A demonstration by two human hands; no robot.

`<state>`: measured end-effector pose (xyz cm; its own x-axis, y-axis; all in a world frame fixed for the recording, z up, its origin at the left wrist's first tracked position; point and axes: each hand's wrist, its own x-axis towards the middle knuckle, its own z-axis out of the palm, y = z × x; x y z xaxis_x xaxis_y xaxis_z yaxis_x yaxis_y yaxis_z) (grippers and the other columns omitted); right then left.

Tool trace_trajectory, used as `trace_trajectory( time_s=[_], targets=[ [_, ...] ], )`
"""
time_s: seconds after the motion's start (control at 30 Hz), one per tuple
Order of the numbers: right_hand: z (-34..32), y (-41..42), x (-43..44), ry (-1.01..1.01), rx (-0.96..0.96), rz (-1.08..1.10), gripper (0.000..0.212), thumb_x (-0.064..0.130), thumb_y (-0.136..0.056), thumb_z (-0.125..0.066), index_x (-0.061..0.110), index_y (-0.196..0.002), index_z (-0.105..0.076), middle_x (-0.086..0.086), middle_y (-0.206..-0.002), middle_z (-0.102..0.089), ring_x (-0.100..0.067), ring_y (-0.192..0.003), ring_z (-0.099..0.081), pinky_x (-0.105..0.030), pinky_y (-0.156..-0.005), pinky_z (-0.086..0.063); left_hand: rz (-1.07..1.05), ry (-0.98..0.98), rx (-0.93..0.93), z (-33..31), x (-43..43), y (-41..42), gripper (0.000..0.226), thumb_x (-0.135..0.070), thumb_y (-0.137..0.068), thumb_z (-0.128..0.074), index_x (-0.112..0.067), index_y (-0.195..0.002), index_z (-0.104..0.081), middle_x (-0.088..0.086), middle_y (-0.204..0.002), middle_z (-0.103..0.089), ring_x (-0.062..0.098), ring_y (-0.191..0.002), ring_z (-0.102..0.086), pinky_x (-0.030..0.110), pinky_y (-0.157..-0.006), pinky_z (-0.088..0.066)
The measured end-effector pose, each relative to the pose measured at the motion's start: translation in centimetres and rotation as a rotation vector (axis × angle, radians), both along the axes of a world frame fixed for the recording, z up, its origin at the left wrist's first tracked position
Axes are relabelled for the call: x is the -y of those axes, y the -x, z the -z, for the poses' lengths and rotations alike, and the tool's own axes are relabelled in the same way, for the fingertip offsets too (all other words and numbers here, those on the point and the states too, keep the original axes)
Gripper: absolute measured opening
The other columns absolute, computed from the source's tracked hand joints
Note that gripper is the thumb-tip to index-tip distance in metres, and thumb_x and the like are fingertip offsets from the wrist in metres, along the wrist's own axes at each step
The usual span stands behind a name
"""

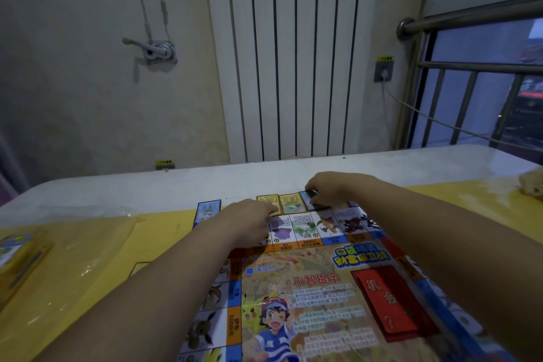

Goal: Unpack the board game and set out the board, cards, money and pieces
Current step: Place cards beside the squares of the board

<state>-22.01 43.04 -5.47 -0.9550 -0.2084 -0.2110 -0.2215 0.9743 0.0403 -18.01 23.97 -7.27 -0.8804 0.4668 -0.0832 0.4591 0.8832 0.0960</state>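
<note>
Found the board (pixel 308 288) spread flat on the table (pixel 147 185); found the left hand (pixel 249 214) at the board's far edge, fingers extended, tips pressing a yellow card (pixel 268 200); found the right hand (pixel 335 188) just beyond the same edge, fingers curled, pinching a dark blue card (pixel 308 200) beside a second yellow card (pixel 289 203); noted a red card stack (pixel 385 303) on the board's right half.

the table (pixel 293 173) carries a game board (pixel 308 288), cards (pixel 289 203) and a yellow box (pixel 17 258).
</note>
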Motion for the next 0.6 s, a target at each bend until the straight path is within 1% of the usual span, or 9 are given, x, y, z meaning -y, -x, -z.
trace_trajectory(
  time_s=[0.07,0.13,0.2,0.27,0.33,0.4,0.47,0.53,0.6],
  targets=[
    [-0.07,0.05,-0.02,-0.011,-0.024,-0.018,0.032,0.022,-0.096,-0.049,0.004,-0.121,-0.057,-0.013,-0.123,-0.057,-0.027,-0.107,-0.052,-0.033,-0.087,-0.041,0.005,-0.007,-0.002,0.01,0.03,0.01,0.041,-0.027,-0.101,-0.036,-0.02,-0.141,-0.038,0.007,-0.143,-0.045,0.027,-0.125,-0.044,0.034,-0.096,-0.039],
    [-0.08,0.15,-0.13,0.011,-0.044,-0.025,0.02,0.021,-0.095,-0.051,0.005,-0.105,-0.06,-0.013,-0.111,-0.058,-0.025,-0.095,-0.051,-0.03,-0.077,-0.037,0.008,-0.007,-0.003,0.01,0.02,0.03,0.041,-0.028,-0.101,-0.036,-0.02,-0.142,-0.039,0.007,-0.143,-0.045,0.027,-0.126,-0.044,0.034,-0.097,-0.039],
    [-0.17,0.22,-0.13,0.043,-0.055,-0.017,0.013,0.019,-0.094,-0.054,0.006,-0.095,-0.057,-0.011,-0.105,-0.056,-0.025,-0.09,-0.05,-0.03,-0.075,-0.037,0.008,-0.002,-0.002,0.04,0.07,0.13,0.04,-0.026,-0.101,-0.037,-0.02,-0.141,-0.039,0.008,-0.142,-0.046,0.027,-0.125,-0.044,0.034,-0.096,-0.04],
    [-0.3,0.19,-0.07,0.078,-0.061,-0.016,0.02,0.018,-0.093,-0.056,0.002,-0.105,-0.061,-0.012,-0.112,-0.058,-0.027,-0.098,-0.054,-0.032,-0.081,-0.041,0.007,-0.004,0.004,0.07,0.09,0.2,0.04,-0.024,-0.101,-0.038,-0.02,-0.141,-0.039,0.008,-0.142,-0.046,0.028,-0.125,-0.044,0.034,-0.097,-0.04],
    [-0.36,0.27,-0.1,0.093,-0.064,-0.011,0.027,0.019,-0.092,-0.058,0.004,-0.114,-0.062,-0.013,-0.118,-0.059,-0.027,-0.105,-0.055,-0.031,-0.084,-0.041,0.007,-0.01,0.007,0.08,0.12,0.19,0.039,-0.024,-0.101,-0.038,-0.02,-0.14,-0.04,0.008,-0.141,-0.047,0.028,-0.124,-0.045,0.034,-0.096,-0.041],
    [-0.33,0.29,-0.17,0.089,-0.062,-0.007,0.031,0.02,-0.092,-0.058,0.006,-0.12,-0.06,-0.012,-0.123,-0.058,-0.026,-0.109,-0.054,-0.03,-0.086,-0.041,0.008,-0.02,0.006,0.1,0.16,0.14,0.039,-0.024,-0.101,-0.037,-0.02,-0.139,-0.041,0.008,-0.141,-0.047,0.027,-0.123,-0.046,0.034,-0.095,-0.04],
    [-0.28,0.31,-0.38,0.096,-0.065,0.01,0.039,0.019,-0.092,-0.058,0.008,-0.129,-0.054,-0.01,-0.131,-0.054,-0.026,-0.117,-0.05,-0.032,-0.094,-0.04,0.008,-0.022,0.01,0.11,0.19,0.16,0.039,-0.024,-0.101,-0.037,-0.02,-0.14,-0.041,0.008,-0.141,-0.047,0.027,-0.124,-0.045,0.034,-0.095,-0.04],
    [-0.3,0.31,-0.6,0.108,-0.072,0.016,0.044,0.017,-0.092,-0.059,0.009,-0.134,-0.05,-0.01,-0.136,-0.05,-0.025,-0.124,-0.046,-0.033,-0.101,-0.038,0.006,-0.012,0.012,0.14,0.18,0.2,0.041,-0.025,-0.101,-0.037,-0.021,-0.142,-0.038,0.008,-0.143,-0.045,0.027,-0.126,-0.044,0.035,-0.097,-0.039],
    [-0.31,0.38,-0.71,0.103,-0.075,0.012,0.045,0.014,-0.091,-0.06,0.009,-0.134,-0.05,-0.01,-0.137,-0.049,-0.025,-0.125,-0.045,-0.033,-0.102,-0.037,0.006,-0.01,0.01,0.11,0.2,0.17,0.042,-0.026,-0.101,-0.036,-0.02,-0.143,-0.037,0.007,-0.144,-0.044,0.027,-0.127,-0.043,0.035,-0.099,-0.039]
  ],
)
